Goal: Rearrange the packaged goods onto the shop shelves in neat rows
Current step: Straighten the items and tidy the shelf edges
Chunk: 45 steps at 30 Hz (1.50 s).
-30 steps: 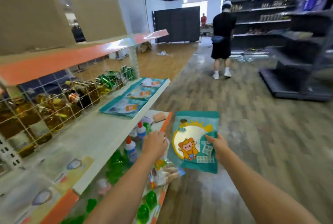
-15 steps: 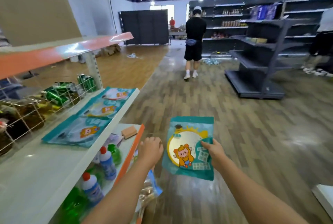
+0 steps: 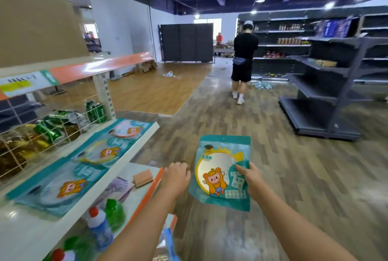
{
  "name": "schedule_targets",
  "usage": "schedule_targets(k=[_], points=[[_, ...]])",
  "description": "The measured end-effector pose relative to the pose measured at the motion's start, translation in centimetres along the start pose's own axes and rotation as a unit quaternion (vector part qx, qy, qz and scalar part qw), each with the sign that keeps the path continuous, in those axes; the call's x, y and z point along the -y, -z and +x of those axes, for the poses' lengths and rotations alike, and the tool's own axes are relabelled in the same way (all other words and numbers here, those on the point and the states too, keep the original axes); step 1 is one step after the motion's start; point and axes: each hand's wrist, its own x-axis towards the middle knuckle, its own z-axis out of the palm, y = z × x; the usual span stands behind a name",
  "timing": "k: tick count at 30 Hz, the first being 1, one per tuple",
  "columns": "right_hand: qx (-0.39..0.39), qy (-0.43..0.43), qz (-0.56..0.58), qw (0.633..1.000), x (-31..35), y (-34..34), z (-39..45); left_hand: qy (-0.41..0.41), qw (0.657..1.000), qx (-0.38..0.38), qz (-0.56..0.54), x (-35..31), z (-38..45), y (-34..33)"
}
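- Teal packet [image 3: 222, 171] with an orange cartoon animal on it is in the right hand [image 3: 251, 178]. The thumb and fingers pinch its right edge, out over the floor beside the shelves.
- Left hand [image 3: 176, 176] is curled at the corner of the lower shelf [image 3: 156, 173]. I cannot tell if it holds anything.
- Lower shelf has a tan block [image 3: 143, 177], blue bottles with red caps [image 3: 98, 227] and green things on it.
- White middle shelf [image 3: 134, 151] has three more teal packets [image 3: 98, 153] lying flat in a row.
- Wire basket [image 3: 42, 134] behind them holds green cans [image 3: 95, 110] and brown packs.
- Top shelf label [image 3: 23, 84] has writing, too blurry to read.
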Motion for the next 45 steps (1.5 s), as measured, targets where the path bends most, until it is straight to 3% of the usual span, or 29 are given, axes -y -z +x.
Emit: schedule_targets(k=[10, 22, 28, 33, 38, 45], points=[[0.018, -0.021, -0.013, 1.0, 1.6, -4.0, 9.8, 0.045, 0.999, 0.01, 0.005, 3.0, 8.9, -2.3], [0.059, 0.003, -0.007, 0.998, 6.6, -12.4, 19.8, 0.058, 0.997, -0.04, -0.019, 8.5, 21.3, -0.9], [0.081, -0.02, -0.019, 0.996, 6.3, -14.7, 24.1, 0.092, 0.995, -0.002, -0.033, 10.3, 24.4, -2.4], [0.12, -0.033, -0.021, 0.992, 6.9, -16.4, 29.0, 0.136, 0.984, 0.024, -0.117, 10.2, 27.7, -3.0], [0.179, -0.043, -0.021, 0.983, 9.0, -19.0, 34.9, 0.256, 0.921, 0.019, -0.294, 10.5, 32.0, -2.2], [0.286, -0.059, -0.049, 0.955, 12.2, -24.4, 39.9, 0.359, 0.784, -0.04, -0.505, 12.4, 35.6, -0.5]])
